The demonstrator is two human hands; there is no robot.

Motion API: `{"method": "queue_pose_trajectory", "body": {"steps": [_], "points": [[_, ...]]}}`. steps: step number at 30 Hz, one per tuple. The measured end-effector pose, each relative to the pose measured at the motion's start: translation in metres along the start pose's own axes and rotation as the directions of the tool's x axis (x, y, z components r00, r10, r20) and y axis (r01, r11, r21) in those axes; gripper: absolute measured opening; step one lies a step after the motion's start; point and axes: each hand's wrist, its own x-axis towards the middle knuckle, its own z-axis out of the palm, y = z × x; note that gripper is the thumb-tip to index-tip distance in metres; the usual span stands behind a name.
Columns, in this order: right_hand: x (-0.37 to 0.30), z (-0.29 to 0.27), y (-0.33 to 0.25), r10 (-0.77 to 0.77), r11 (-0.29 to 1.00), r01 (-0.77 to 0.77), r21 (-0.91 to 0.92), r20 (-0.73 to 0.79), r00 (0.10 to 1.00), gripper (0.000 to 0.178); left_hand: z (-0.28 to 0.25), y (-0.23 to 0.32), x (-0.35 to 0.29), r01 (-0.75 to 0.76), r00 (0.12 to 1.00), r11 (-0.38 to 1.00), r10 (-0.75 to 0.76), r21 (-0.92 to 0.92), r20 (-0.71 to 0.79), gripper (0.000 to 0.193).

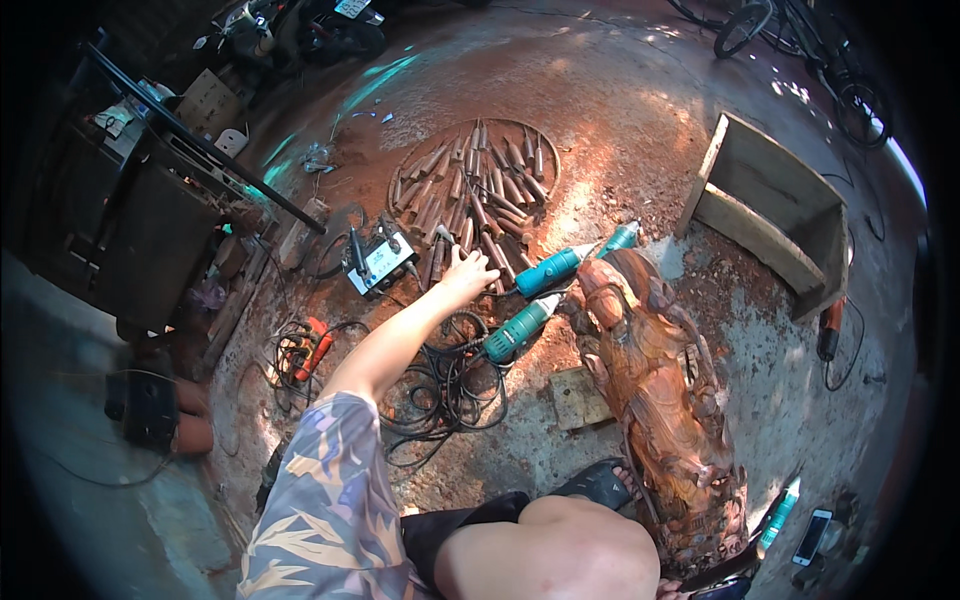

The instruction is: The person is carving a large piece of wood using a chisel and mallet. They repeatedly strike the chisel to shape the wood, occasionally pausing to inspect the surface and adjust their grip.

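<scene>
My left arm stretches forward. My left hand is over the near edge of a round tray full of wood-handled carving tools. Its fingers are spread and slightly bent, touching or just above the nearest handles; nothing shows gripped in them. Right of that hand lie teal rotary power tools, with another teal tool closer to me. A carved reddish-brown wooden figure lies lengthwise in front of my knee. My right hand is not in view.
Left of the tray stands a small control box. Tangled black cables and an orange-handled tool lie nearer. A wooden box-like stand is at right. A phone and slim teal tool lie lower right.
</scene>
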Motion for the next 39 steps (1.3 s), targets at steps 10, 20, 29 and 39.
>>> {"method": "queue_pose_trajectory", "body": {"steps": [10,20,29,39], "points": [[-0.038,0.051,0.016,-0.041,0.995,0.026,0.101,0.145,0.989,0.023,0.074,-0.052,0.026,0.369,0.795,0.599,-0.6,-0.711,-0.094,0.043],[-0.043,0.064,-0.029,-0.268,0.945,0.196,0.263,0.276,0.923,0.021,0.132,-0.08,-0.002,0.732,0.659,0.613,-0.747,-0.297,0.082,0.046],[-0.039,0.052,-0.035,-0.365,0.874,0.29,0.389,0.135,0.921,0.025,0.097,-0.157,-0.036,0.581,0.254,0.311,-0.947,-0.752,-0.195,0.061],[-0.01,0.036,-0.023,-0.415,0.828,0.343,0.444,0.075,0.907,0.019,-0.21,0.131,0.012,-0.476,0.705,0.151,-0.524,-0.866,-0.479,0.03]]}}
